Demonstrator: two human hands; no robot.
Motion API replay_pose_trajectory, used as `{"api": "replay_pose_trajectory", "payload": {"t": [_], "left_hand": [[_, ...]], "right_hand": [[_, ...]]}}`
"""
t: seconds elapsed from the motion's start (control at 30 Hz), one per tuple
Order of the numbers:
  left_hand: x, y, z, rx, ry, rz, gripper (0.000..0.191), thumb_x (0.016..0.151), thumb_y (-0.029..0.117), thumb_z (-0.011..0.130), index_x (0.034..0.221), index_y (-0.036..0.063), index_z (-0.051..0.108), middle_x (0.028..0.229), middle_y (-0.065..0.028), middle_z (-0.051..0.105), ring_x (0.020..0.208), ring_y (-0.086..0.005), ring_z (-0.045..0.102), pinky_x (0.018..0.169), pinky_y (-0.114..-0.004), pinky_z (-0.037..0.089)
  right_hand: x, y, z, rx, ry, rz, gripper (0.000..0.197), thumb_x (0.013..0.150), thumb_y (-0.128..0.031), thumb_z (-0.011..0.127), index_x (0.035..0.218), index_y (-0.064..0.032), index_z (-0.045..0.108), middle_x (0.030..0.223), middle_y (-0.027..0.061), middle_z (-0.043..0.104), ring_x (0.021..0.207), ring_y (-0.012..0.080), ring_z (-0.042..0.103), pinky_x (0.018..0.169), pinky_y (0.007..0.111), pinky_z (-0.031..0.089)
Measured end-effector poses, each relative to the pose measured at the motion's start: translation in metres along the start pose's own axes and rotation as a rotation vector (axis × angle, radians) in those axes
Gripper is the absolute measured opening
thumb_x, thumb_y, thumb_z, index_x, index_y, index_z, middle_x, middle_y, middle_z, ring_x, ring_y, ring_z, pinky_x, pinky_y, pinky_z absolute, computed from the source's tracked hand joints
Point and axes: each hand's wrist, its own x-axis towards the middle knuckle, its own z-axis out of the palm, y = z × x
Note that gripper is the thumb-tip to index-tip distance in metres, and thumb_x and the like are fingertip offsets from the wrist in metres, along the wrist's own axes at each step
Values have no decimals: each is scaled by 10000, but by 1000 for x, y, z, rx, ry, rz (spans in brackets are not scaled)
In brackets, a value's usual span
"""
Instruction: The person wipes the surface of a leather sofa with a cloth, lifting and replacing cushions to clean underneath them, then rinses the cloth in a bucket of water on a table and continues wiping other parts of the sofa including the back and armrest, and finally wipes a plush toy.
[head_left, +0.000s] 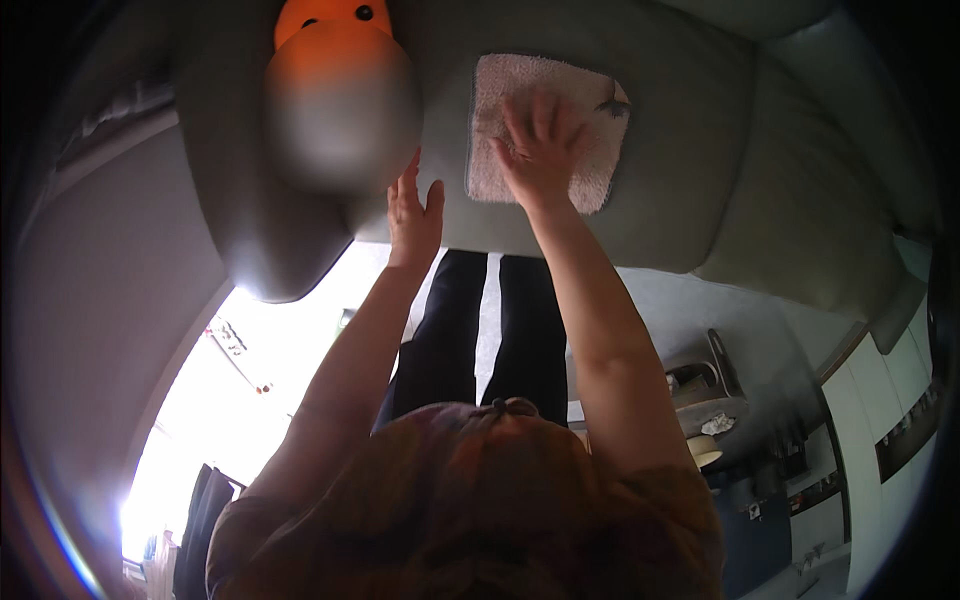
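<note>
A pink fleecy cloth (600, 150) with a dark edge and a dark mark near its upper right corner lies spread on the seat of a grey-green sofa (675, 187). My right hand (541, 154) rests over the middle of it with fingers spread, slightly blurred. To the left, my left hand (415, 217) is raised near the sofa's front edge, fingers extended and holding nothing. Its fingertips are beside a rounded orange and grey object (341, 112), partly blurred, with dark eye-like dots at the top; whether they touch it, I cannot tell.
The sofa's rounded armrest (277, 255) stands at the left. Below the seat, my legs in black trousers (446, 330) stand on a pale floor. Bright light comes in at lower left. A table (712, 409) with things on it and white cabinets (862, 397) are at lower right.
</note>
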Motion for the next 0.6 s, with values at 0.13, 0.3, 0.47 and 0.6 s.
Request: {"api": "replay_pose_trajectory", "payload": {"t": [0.13,0.3,0.47,0.6], "left_hand": [[29,-7,10,106,9,211,534,889,66,582,1393,84,405,1313,-186,496,1204,-370,478,991,-449,403],[78,15,-6,419,84,470,547,884,128,619,1396,84,431,1345,-186,479,1184,-368,510,973,-443,442],[137,-19,-33,1113,301,300,603,869,260,642,1381,33,418,1389,-165,432,1275,-330,435,1075,-469,349],[163,-16,-68,834,379,83,694,842,464,657,1331,17,449,1308,-176,476,1200,-323,486,1010,-438,405]], "right_hand": [[50,10,13,1,-50,-316,612,882,-553,506,1445,-370,349,1557,24,242,1415,311,233,1057,675,182],[112,172,-11,-206,131,-44,597,916,-575,401,1434,-280,365,1525,60,278,1379,339,273,1073,619,213],[164,177,-5,-89,91,651,606,921,-557,387,1420,-213,371,1498,136,279,1391,451,185,976,722,244],[186,-5,-20,-454,-320,68,613,886,-472,500,1405,-155,428,1453,147,353,1371,440,228,1019,697,214]]}}
